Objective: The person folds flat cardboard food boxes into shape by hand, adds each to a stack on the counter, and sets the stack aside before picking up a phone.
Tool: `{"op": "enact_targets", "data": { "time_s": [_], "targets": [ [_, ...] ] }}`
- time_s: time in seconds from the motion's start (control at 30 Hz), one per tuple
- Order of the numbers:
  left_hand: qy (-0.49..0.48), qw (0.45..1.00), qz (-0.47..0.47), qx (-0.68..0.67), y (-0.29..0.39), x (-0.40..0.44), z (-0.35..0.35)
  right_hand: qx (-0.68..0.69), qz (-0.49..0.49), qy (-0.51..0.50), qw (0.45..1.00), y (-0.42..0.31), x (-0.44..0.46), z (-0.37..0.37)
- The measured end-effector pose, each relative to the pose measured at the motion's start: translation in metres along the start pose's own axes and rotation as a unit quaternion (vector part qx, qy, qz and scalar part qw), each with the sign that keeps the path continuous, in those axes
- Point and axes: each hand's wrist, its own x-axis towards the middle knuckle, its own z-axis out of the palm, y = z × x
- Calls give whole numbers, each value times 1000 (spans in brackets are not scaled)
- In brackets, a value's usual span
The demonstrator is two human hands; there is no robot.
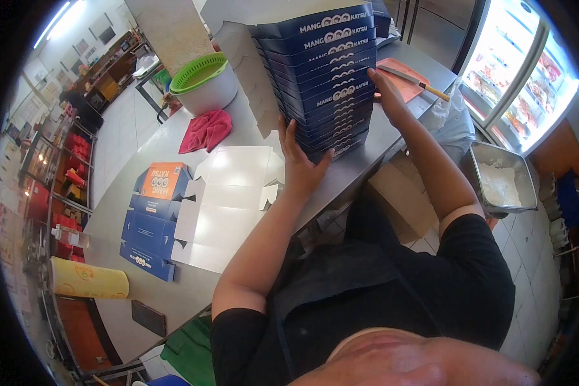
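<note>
A tall stack of nested dark blue cardboard boxes point(325, 80), with "MANG KATSU" in white on their fronts, stands on the metal table point(112, 199). My left hand point(302, 164) presses on the stack's lower left side with its fingers apart. Against the right side, higher up, lies my right hand point(389, 96); its fingertips are partly hidden. The two hands have the stack between them. Beside my left forearm lie flat unfolded box sheets, their white inner side point(222, 209) up. A blue and orange printed sheet point(151, 222) is at their left.
A white tub with a green strainer point(199, 74) and a red cloth point(206, 130) sit behind the sheets. A knife point(412, 80) rests on an orange tray point(399, 69). At the near left are a yellow cylinder point(90, 278) and a phone point(148, 318). A metal pan of white powder point(498, 183) is right.
</note>
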Motion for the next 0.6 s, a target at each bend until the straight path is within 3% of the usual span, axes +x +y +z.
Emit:
{"op": "enact_targets", "data": {
  "time_s": [0.6],
  "targets": [
    [19,1000,5,-10,2,-1,0,-7,-47,10,999,-28,16,-8]
  ]
}}
